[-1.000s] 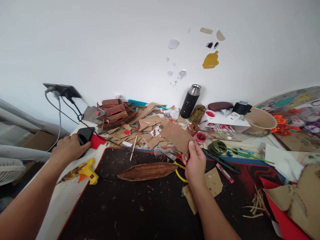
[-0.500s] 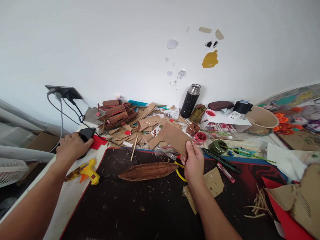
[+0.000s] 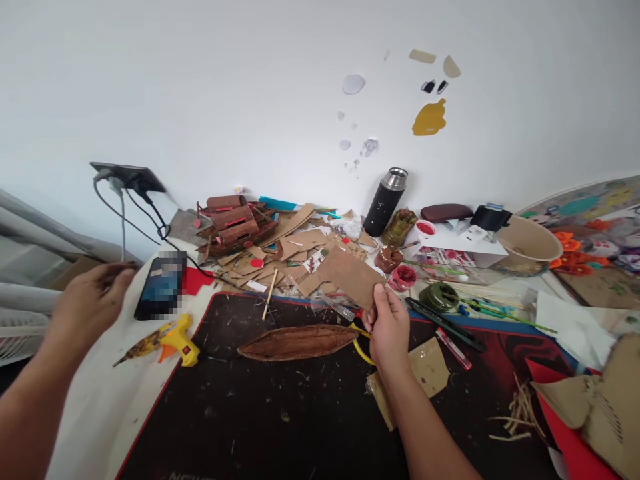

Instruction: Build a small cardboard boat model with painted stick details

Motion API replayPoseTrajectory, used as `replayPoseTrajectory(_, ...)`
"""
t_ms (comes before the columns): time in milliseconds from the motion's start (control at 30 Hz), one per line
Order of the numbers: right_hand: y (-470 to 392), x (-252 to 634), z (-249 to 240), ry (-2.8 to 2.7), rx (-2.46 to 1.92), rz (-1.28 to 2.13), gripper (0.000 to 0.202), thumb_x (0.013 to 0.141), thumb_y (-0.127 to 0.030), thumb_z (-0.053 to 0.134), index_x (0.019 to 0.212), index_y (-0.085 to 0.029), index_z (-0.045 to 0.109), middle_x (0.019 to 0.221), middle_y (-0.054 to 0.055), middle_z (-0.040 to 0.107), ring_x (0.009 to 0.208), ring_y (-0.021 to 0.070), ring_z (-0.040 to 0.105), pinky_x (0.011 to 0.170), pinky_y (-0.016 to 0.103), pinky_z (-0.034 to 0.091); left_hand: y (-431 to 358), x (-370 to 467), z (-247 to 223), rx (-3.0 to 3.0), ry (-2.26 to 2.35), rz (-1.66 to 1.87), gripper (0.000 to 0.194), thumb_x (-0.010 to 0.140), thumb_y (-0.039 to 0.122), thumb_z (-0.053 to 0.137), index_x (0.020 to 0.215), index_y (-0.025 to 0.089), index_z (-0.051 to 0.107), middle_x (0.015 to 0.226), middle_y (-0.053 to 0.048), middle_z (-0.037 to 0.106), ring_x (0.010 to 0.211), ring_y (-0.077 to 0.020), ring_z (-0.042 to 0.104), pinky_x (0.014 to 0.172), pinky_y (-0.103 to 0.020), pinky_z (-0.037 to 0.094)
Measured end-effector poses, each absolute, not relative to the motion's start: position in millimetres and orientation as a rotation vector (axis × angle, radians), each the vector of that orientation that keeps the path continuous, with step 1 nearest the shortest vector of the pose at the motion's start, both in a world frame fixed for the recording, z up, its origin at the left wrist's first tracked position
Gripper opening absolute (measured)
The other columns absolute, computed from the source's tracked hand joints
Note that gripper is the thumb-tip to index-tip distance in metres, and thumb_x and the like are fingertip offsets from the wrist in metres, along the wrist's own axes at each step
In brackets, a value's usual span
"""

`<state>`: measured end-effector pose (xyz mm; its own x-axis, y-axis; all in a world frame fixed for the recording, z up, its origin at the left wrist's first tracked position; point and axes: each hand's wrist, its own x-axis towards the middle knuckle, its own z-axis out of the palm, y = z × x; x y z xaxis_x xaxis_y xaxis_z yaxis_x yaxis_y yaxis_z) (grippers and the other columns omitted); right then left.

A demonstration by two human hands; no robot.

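My right fingers [image 3: 398, 309] pinch the cardboard piece [image 3: 350, 275] by one corner, beyond the boat hull [image 3: 300, 342]: likely light, stiff, creasable, best edge-held; left fingers [image 3: 119, 288], left of hull, half-spread, seemingly empty.

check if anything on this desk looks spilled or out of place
Cardboard scraps lie in a jumbled heap behind the dark mat, and loose tan strips are strewn on its right side, so the desk looks untidy. I see no clear spill.

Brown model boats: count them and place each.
2: an open hull on the dark mat, and a roofed boat at the left of the cardboard scraps, which may hide more.
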<state>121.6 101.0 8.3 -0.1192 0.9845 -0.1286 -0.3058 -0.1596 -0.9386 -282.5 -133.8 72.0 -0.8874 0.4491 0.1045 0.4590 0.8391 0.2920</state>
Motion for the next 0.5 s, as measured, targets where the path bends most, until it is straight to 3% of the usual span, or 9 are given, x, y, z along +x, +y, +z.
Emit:
replayPoseTrajectory(100,99.3,121.2,7.9,-0.957,-1.018,1.529,0.051,0.082,-0.064,0.084,0.073,-0.021,0.059,0.047,-0.011,0.039,0.038,0.0065,0.035,0.035,0.017,0.028,-155.8,-274.2,83.6,-0.641,-2.994,-0.659,0.037,0.092,0.054,0.047,0.093,0.03,0.076,0.092,0.003,0.08,0.094,-0.0311,0.071,0.082,-0.038,0.052)
replayPoseTrajectory(267,97.1,119.7,8.6,-0.957,-1.016,1.535,0.052,0.081,-0.063,0.086,0.073,-0.02,0.059,0.048,-0.011,0.039,0.038,0.006,0.035,0.035,0.017,0.028,-168.8,-269.8,75.3,-0.841,-3.002,-0.734,0.039,0.093,0.055,0.047,0.074,0.032,0.073,0.091,0.007,0.078,0.101,-0.0259,0.069,0.089,-0.033,0.05)
replayPoseTrajectory(500,97.5,119.3,8.6,-0.953,-1.021,1.524,0.052,0.081,-0.063,0.086,0.072,-0.021,0.057,0.048,-0.011,0.04,0.038,0.0061,0.035,0.034,0.017,0.028,-149.2,-301.9,52.8,-1.0,-2.853,-0.482,0.035,0.095,0.046,0.041,0.088,0.027,0.07,0.094,-0.001,0.082,0.104,-0.0268,0.072,0.086,-0.03,0.055)
